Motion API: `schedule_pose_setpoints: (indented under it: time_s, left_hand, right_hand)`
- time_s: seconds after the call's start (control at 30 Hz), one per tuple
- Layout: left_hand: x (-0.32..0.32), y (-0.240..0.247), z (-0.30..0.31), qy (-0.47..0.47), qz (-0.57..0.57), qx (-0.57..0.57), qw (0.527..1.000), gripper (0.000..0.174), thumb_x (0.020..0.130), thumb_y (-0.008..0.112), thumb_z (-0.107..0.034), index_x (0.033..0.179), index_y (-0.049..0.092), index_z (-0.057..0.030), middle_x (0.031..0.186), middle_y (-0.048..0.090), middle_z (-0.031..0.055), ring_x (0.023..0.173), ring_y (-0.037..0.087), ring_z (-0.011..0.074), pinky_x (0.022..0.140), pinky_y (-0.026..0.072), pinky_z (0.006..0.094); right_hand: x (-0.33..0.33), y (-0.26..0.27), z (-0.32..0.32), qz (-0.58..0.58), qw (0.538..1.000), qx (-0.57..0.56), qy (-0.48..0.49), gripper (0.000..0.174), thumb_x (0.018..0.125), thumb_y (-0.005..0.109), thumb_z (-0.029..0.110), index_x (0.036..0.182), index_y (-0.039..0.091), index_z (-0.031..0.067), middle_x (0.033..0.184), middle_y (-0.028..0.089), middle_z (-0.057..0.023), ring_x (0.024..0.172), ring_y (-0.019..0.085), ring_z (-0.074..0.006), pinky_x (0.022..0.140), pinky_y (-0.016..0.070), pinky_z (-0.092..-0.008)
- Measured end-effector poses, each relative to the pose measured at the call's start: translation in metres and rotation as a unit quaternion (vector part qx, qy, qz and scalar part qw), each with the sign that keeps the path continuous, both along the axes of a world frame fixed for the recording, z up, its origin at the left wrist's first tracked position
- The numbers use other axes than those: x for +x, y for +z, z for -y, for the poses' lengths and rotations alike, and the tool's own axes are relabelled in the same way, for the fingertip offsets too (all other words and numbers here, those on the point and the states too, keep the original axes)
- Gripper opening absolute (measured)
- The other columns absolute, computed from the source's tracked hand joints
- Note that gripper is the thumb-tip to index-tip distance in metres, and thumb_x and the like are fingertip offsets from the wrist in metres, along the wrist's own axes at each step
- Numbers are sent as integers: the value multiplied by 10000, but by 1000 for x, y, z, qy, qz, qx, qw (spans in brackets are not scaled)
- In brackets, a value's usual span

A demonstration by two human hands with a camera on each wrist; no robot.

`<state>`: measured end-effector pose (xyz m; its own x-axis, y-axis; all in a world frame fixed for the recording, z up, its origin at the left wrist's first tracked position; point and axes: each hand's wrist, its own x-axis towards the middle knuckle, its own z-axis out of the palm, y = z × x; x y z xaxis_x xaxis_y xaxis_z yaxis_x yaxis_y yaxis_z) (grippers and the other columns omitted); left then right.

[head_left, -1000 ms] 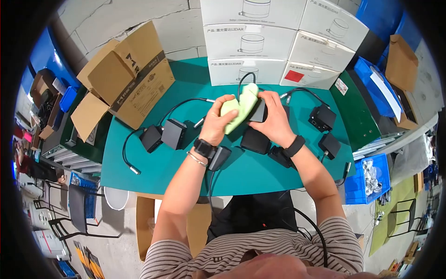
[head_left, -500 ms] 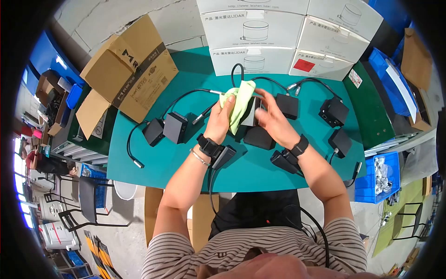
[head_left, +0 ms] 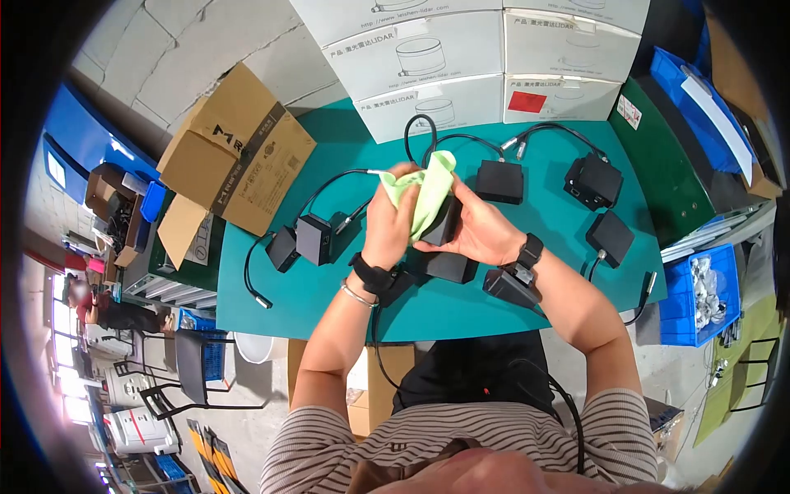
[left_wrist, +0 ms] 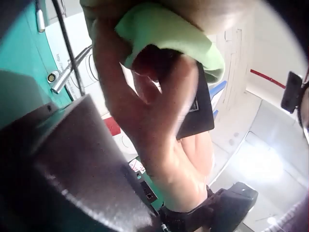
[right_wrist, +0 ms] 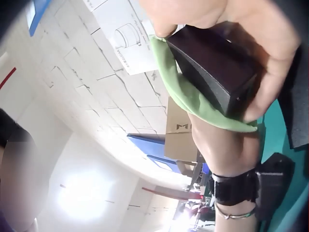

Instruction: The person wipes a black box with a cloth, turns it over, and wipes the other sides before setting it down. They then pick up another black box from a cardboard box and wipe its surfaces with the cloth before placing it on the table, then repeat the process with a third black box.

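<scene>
The person wears a striped shirt (head_left: pixel 485 424), thin dark lines on a pale ground, with short sleeves (head_left: pixel 617 424) and a small dark mark (head_left: pixel 397 447) on the chest. The trousers (head_left: pixel 473 370) are black, with a tiny red spot (head_left: pixel 485 391). Each wrist has a black strap, left (right_wrist: pixel 234 188) and right (head_left: pixel 531 249), carrying a blocky black case, left (right_wrist: pixel 274 179) and right (head_left: pixel 510 286). A thin silver bangle (head_left: pixel 360 294) circles the left wrist. A thick black cable (head_left: pixel 578 424) runs over the shirt's right side.

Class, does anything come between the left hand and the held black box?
Yes: the green cloth, gripped by the left hand, lies between that hand and the black box. Nothing visible separates the right hand from the box.
</scene>
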<state>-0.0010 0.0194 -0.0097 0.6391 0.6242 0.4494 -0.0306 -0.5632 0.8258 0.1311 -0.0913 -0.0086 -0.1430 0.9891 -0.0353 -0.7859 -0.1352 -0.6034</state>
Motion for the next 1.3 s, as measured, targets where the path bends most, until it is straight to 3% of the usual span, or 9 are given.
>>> schedule_pose_setpoints:
  time_s: [0.07, 0.13, 0.17, 0.3, 0.43, 0.67, 0.8, 1.17, 1.3]
  left_hand:
    - [6, 5, 8, 42, -2, 29, 999, 491, 889, 596, -73, 1343, 413, -36, 1220, 538, 183, 1058, 572, 299, 900, 447, 360]
    - [9, 17, 15, 134, -44, 321, 936, 598, 848, 616, -27, 1386, 359, -66, 1333, 454, 183, 1188, 474, 371, 997, 369, 439]
    - [10, 15, 16, 107, 2, 282, 953, 555, 811, 621, -11, 1335, 468, -113, 1360, 433, 181, 1248, 401, 407, 1042, 299, 481]
    - [6, 27, 26, 47, -91, 421, 901, 408, 773, 617, -24, 1113, 671, -243, 1366, 469, 88, 1288, 405, 312, 1066, 259, 497]
    - [3, 25, 21, 2, -152, 391, 908, 409, 792, 597, -14, 1121, 667, -248, 1297, 549, -2, 1293, 412, 282, 1073, 233, 516]
    - [6, 19, 15, 113, 0, 265, 958, 333, 764, 602, 25, 1022, 709, -157, 1243, 582, 95, 1224, 476, 322, 1001, 381, 425]
    - [1, 19, 20, -55, -62, 403, 912, 374, 689, 629, 22, 976, 719, -200, 1199, 602, 42, 1205, 500, 302, 1023, 348, 465]
    - [-10, 15, 0, 148, 3, 266, 953, 261, 728, 606, 52, 946, 686, -68, 1008, 656, 89, 1014, 582, 282, 864, 479, 363]
    - [-14, 18, 4, 63, -11, 280, 958, 251, 722, 619, 33, 945, 680, -66, 1008, 634, 92, 955, 577, 295, 838, 477, 372]
  right_hand:
    - [2, -4, -3, -7, 1000, 18, -16, 542, 1007, 239, 515, 1431, 329, 189, 1391, 423, -46, 1220, 496, -212, 983, 469, -457]
    - [5, -4, -3, -38, 998, 42, 2, 535, 1000, 245, 528, 1408, 361, 202, 1365, 438, -23, 1205, 503, -186, 985, 477, -449]
    - [5, -4, -1, -23, 999, 29, 4, 540, 996, 254, 538, 1415, 363, 215, 1363, 446, -19, 1212, 500, -186, 989, 471, -448]
    - [4, -15, -4, -34, 999, 16, 32, 555, 986, 271, 558, 1413, 366, 217, 1351, 465, -17, 1217, 502, -200, 985, 467, -445]
    - [4, -24, -3, -83, 997, -2, 1, 531, 986, 297, 544, 1377, 401, 199, 1360, 467, -48, 1231, 492, -233, 998, 452, -475]
    - [5, -14, -6, -100, 995, -19, -15, 621, 935, 350, 634, 1347, 440, 179, 1302, 516, -52, 1201, 509, -236, 1007, 431, -476]
    - [10, -24, -7, -66, 998, 2, 7, 615, 909, 384, 662, 1318, 456, 209, 1259, 534, -33, 1152, 537, -201, 973, 455, -465]
    - [8, -19, -6, -104, 994, -10, 18, 593, 924, 375, 640, 1299, 470, 191, 1271, 529, -34, 1159, 537, -209, 990, 441, -465]
    - [3, -22, -8, -82, 997, -10, 6, 576, 948, 345, 610, 1307, 457, 173, 1268, 534, -37, 1154, 545, -198, 958, 466, -443]
